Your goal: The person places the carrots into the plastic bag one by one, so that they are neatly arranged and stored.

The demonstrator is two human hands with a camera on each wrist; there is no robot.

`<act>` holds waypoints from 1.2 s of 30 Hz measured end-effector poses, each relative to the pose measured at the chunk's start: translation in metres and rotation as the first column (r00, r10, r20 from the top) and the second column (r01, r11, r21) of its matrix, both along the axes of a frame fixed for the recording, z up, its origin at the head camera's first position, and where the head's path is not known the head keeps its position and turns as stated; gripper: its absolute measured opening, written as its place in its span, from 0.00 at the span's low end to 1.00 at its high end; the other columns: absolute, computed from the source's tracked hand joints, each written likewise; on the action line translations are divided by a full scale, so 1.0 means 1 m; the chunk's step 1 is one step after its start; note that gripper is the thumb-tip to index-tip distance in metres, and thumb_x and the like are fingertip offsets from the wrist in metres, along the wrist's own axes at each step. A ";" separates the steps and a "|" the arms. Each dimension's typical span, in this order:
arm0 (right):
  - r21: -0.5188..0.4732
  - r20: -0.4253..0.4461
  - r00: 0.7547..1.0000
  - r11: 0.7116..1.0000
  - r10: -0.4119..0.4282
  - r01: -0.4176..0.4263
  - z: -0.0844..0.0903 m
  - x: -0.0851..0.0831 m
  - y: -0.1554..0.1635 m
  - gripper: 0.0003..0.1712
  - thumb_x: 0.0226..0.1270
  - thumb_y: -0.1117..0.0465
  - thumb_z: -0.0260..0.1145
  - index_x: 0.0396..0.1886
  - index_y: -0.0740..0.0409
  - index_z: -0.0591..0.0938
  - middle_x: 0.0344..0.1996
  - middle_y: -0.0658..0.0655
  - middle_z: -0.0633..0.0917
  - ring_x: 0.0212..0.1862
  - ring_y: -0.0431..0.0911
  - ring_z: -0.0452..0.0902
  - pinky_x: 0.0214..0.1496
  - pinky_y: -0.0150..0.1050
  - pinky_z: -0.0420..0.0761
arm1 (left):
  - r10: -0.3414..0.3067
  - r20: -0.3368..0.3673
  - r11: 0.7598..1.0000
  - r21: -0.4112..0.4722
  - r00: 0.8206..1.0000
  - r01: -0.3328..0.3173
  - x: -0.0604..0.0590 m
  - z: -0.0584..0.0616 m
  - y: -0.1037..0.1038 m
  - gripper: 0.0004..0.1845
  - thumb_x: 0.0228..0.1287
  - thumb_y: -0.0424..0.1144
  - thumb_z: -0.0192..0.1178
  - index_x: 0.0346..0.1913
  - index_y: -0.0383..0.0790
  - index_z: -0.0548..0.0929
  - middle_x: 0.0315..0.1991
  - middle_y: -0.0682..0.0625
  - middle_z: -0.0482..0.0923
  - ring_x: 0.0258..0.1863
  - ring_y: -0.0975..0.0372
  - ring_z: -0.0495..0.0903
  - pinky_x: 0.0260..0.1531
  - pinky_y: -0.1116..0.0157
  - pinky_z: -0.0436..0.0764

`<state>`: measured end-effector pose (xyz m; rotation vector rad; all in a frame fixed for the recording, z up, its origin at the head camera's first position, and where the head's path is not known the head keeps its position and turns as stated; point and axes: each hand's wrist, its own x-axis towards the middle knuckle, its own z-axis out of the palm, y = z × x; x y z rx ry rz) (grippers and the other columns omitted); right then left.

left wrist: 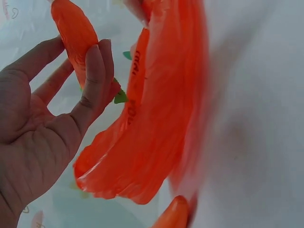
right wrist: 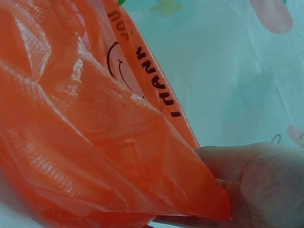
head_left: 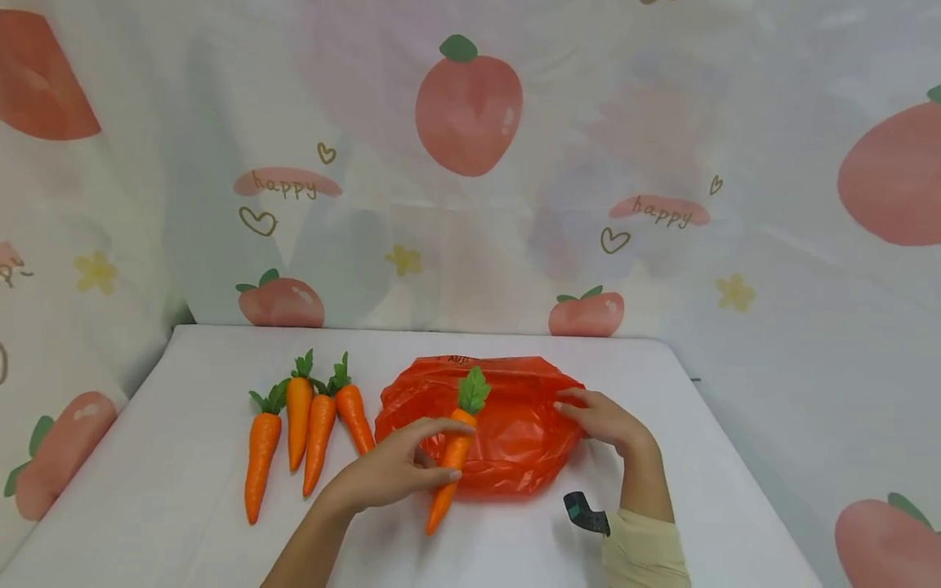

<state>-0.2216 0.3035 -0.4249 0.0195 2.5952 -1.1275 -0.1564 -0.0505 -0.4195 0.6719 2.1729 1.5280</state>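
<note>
The left hand [head_left: 390, 474] pinches a carrot [head_left: 452, 457] between thumb and fingers, gripping it around the middle. The carrot tilts with its green leaves [head_left: 473, 390] up and away from the person and its tip pointing down toward the near edge of the table [head_left: 147, 490]. Its upper half lies over the orange bag [head_left: 515, 433]; its tip hangs past the bag's near edge, above the white tabletop. In the left wrist view the fingers [left wrist: 97, 76] curl around the carrot's orange body [left wrist: 73, 28], with the palm open toward the camera and the bag [left wrist: 152, 118] just beside it.

The right hand [head_left: 603, 420] rests on the bag's right edge. In the right wrist view the hand [right wrist: 256, 180] grips a fold of the plastic [right wrist: 95, 133] at its corner; black lettering runs along the bag's rim. A pale sleeve [head_left: 647, 547] covers the right forearm, and a dark strap [head_left: 586, 513] shows at the wrist.

The bag lies crumpled and mostly flat near the table's middle. Left of it, four more carrots [head_left: 301, 425] lie side by side, leaves away from the person, the rightmost one touching the bag's left edge. A cloth [head_left: 470, 106] printed with peaches hangs behind the table.
</note>
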 end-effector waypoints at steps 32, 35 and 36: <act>0.003 0.010 1.000 1.000 0.016 -0.016 0.003 0.000 0.002 0.30 0.78 0.49 0.62 0.71 0.61 0.76 0.64 0.65 0.77 0.57 0.56 0.74 0.55 0.53 0.82 | -0.016 -0.043 0.971 -0.239 0.999 0.005 -0.045 -0.011 0.091 0.23 0.65 0.41 0.72 0.62 0.52 0.83 0.49 0.56 0.79 0.52 0.56 0.75 0.48 0.55 0.82; 0.004 0.012 1.000 1.000 0.022 -0.022 0.001 0.001 0.001 0.30 0.78 0.48 0.62 0.70 0.60 0.77 0.63 0.64 0.77 0.56 0.55 0.75 0.54 0.51 0.83 | -0.006 -0.052 0.972 -0.237 0.999 -0.006 -0.051 -0.016 0.098 0.24 0.65 0.40 0.72 0.63 0.50 0.83 0.49 0.55 0.79 0.51 0.56 0.75 0.47 0.56 0.83; 0.004 0.013 1.000 1.000 0.022 -0.022 0.001 0.001 0.001 0.29 0.78 0.48 0.62 0.70 0.60 0.78 0.63 0.64 0.78 0.56 0.54 0.75 0.54 0.51 0.83 | -0.005 -0.057 0.972 -0.233 0.998 -0.009 -0.053 -0.018 0.099 0.24 0.65 0.40 0.72 0.63 0.49 0.83 0.49 0.55 0.79 0.51 0.56 0.76 0.47 0.56 0.83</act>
